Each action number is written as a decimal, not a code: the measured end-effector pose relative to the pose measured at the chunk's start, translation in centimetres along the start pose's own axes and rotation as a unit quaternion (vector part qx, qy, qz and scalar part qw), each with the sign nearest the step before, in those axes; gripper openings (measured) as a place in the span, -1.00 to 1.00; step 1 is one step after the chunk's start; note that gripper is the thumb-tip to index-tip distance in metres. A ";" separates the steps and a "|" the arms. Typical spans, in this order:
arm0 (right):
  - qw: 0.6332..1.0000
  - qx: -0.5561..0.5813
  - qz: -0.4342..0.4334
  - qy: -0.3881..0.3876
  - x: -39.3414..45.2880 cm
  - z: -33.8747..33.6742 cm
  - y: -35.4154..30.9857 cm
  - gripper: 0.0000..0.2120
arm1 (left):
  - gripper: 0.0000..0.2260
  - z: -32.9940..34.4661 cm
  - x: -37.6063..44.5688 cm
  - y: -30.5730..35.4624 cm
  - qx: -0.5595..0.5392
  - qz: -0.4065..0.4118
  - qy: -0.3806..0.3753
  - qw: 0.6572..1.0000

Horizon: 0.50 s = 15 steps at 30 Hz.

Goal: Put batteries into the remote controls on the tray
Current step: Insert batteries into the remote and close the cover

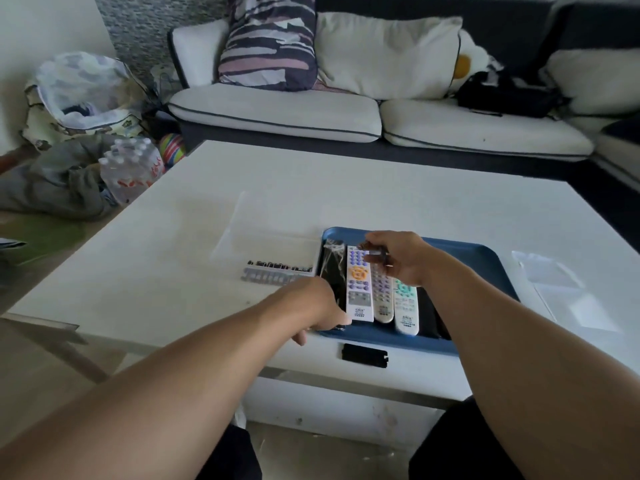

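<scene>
Reaching in from the lower left of the frame, the left forearm runs up and to the right until the left hand (317,308) sits at the near left corner of the blue tray (485,261), just below centre. Its fingers curl down over the tray's rim, and the fingertips appear to grip the near end of a black remote (333,271) that lies along the tray's left side, partly in crinkled clear wrap; how firmly they hold it is hard to make out, since the knuckles hide the tips. Left of the tray, at mid-frame, a row of batteries (277,274) lies on the white table (207,237), too blurred to count. Beside the black remote lie three pale remotes, side by side and touching: a white one with an orange pad (360,289), a narrower one (383,299) half covered by the other hand, and one with green buttons (406,306). Below the tray, near the table's front edge, lies a black battery cover (364,355). Coming from the lower right, the right forearm crosses the tray's near edge and hides part of it; the right hand (401,259) hovers over the remotes, its thumb and fingers pinching a small dark battery (377,252).
</scene>
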State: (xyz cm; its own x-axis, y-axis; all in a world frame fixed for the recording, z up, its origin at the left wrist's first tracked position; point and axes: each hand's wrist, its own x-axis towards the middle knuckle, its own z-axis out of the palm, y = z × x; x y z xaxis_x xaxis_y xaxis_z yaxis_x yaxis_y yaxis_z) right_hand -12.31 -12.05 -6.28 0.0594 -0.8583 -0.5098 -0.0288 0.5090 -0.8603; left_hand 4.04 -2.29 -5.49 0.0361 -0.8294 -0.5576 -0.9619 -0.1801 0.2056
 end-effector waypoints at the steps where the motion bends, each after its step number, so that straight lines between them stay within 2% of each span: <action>1: 1.000 -0.004 0.000 -0.001 0.0 -0.1 0.1 -0.90 | -0.52 0.0 -0.1 0.6 0.022 -0.009 0.000 1.000; 4: 1.000 -0.018 -0.004 -0.005 -0.2 -0.1 0.3 -0.94 | -0.51 0.2 0.1 1.7 0.071 -0.029 -0.012 0.997; 8: 0.999 -0.042 -0.013 -0.007 -0.4 0.3 0.3 -0.95 | -0.56 0.3 0.1 2.1 0.074 -0.046 -0.021 0.996; 15: 0.995 -0.097 -0.019 -0.016 -1.2 0.9 0.6 -0.93 | -0.83 0.0 -1.0 2.2 0.070 -0.020 -0.002 0.997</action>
State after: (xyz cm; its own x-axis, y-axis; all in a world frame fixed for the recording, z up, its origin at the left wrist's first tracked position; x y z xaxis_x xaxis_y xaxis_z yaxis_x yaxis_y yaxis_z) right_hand -11.51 -10.67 -6.21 0.0953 -0.8726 -0.4791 -0.2184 0.4512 -0.8653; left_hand 1.90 -1.86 -4.48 0.0751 -0.8209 -0.5662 -0.9880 -0.1380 0.0690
